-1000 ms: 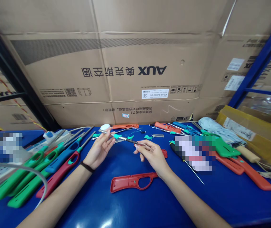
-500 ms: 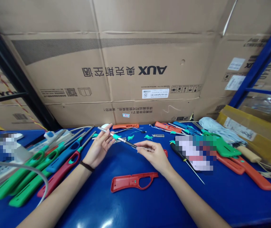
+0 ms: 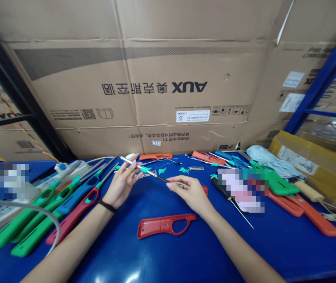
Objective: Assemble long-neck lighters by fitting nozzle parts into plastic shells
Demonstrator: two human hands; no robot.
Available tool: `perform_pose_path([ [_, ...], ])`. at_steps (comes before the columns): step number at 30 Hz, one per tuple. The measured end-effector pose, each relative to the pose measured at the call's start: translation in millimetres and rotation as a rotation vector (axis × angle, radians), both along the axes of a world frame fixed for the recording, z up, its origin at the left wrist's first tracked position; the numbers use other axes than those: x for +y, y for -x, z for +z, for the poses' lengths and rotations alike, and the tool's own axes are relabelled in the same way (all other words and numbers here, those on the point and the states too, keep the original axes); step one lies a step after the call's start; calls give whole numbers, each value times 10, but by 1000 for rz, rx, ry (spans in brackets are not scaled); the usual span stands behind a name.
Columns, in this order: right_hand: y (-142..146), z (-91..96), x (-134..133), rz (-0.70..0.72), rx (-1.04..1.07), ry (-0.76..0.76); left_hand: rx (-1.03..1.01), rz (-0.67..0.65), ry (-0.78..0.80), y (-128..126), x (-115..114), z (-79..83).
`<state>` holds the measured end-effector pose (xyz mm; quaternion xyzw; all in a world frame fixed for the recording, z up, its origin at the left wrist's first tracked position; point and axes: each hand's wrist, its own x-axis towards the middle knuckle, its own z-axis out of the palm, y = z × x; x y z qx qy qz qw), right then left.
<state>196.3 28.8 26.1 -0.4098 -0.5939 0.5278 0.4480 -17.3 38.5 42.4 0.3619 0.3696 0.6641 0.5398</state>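
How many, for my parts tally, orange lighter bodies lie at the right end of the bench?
2: one orange lighter body below the green handle, another right of it. More may be hidden.

A smooth metal tube (image 3: 132, 164), glossy red plastic lighter shell (image 3: 165, 226), matt cardboard carton (image 3: 156, 78).

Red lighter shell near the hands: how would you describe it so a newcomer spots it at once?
Below the AUX carton, on the blue workbench, look in front of the person's right hand. A red plastic lighter half-shell lies alone, hollow side up; unlike the lighters at left, it has no metal nozzle.
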Motion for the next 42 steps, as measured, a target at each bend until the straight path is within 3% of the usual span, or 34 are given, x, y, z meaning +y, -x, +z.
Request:
perform_pose_path([
  [7,51,-67,7,-10,58,-66,38,-47,0,-30,-13,-70],
  [20,59,-31,-14,21,77,15,47,-93,-19,-61,-47,-31],
  [42,65,-38,-51,-7,61,-131,68,-61,-29,-75,-56,-39],
])
